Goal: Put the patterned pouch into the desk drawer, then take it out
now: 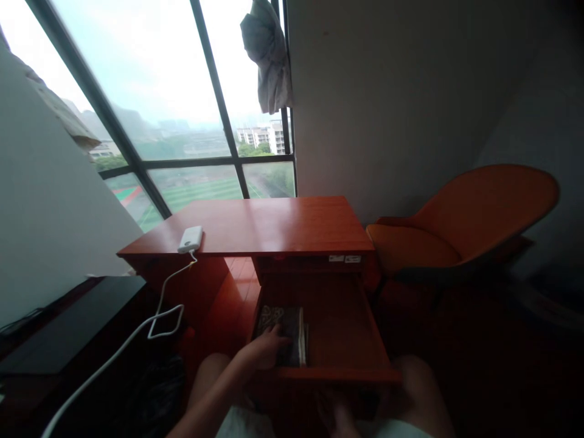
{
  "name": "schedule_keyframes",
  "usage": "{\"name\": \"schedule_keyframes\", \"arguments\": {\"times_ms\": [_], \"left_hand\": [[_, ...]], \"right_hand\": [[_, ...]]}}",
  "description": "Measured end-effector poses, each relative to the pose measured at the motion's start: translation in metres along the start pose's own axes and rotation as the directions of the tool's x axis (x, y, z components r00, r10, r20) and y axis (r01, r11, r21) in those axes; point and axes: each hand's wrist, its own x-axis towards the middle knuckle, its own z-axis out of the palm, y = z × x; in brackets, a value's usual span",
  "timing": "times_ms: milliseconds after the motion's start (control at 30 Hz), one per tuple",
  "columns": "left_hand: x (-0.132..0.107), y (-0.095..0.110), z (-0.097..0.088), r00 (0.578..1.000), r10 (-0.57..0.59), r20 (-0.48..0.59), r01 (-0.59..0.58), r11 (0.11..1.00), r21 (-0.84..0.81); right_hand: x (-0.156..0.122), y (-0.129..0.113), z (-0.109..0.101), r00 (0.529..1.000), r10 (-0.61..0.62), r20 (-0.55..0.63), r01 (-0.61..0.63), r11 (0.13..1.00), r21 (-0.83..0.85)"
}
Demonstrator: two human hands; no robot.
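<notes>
Room's dim, bright window (pixel 146 79) behind. R hand (pixel 336 415) low under drawer (pixel 340 322) front, too dark, can't tell grip. L arm comes in from lower left over the front; L hand (pixel 268 345) palm-down on books (pixel 291 319), drawer's left side; looks unclenched, can't tell if gripping. Pinched fingers poss. if drawer's shoved in. Further back, white box (pixel 191 236) near counter (pixel 274 225) edge: cord (pixel 157 316) snag could drop it.
</notes>
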Motion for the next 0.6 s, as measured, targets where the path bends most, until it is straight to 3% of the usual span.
{"name": "schedule_keyframes", "arguments": {"times_ms": [300, 467, 600], "left_hand": [[0.021, 0.013, -0.010, 0.998, -0.043, -0.044, 0.052, 0.972, 0.228], [0.034, 0.017, -0.010, 0.999, -0.051, 0.016, 0.049, 0.992, 0.118], [0.051, 0.032, -0.004, 0.999, 0.017, -0.028, -0.014, 0.995, 0.101]], "right_hand": [[0.004, 0.008, 0.005, 0.995, 0.098, 0.006, -0.098, 0.995, 0.035], [0.012, 0.016, 0.009, 0.987, 0.162, -0.015, -0.161, 0.985, 0.057], [0.013, 0.020, 0.014, 0.982, 0.186, -0.031, -0.183, 0.980, 0.074]]}}
